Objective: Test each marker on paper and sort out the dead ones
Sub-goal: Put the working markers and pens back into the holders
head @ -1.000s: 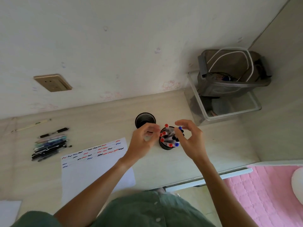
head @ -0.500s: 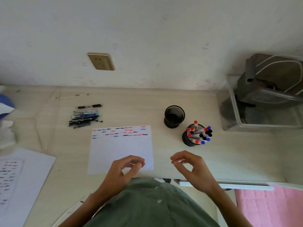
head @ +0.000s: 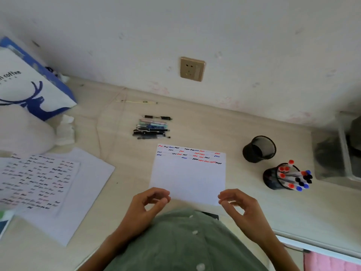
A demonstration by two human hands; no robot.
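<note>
Near the desk's front edge, w/ our green shirt just below, we hold both hands over the bottom of the test sheet (head: 188, 177). Our left hand (head: 145, 207) has its fingers loosely curled, thumb and forefinger close together, nothing in them; our right hand (head: 241, 209) mirrors it at the sheet's bottom right corner, fingers bent and also holding nothing. We can't tell whether either hand touches the paper. Top of the sheet carries rows of short red, blue and black squiggles; the rest is blank. To the right, well apart from the sheet, a black mesh cup (head: 273, 179) tilts toward us, packed w/ markers (head: 293, 176), red, blue and black caps showing. Just behind it stands a second black mesh cup (head: 258, 149), nothing visible inside. Behind the sheet, a pile of pens (head: 151, 128) lies side by side. Far left: another sheet (head: 37, 178) full of squiggles on a stack of paper, plus a blue-and-white bag (head: 29, 83). A wall socket (head: 192, 69) sits above the desk (head: 224, 124).
</note>
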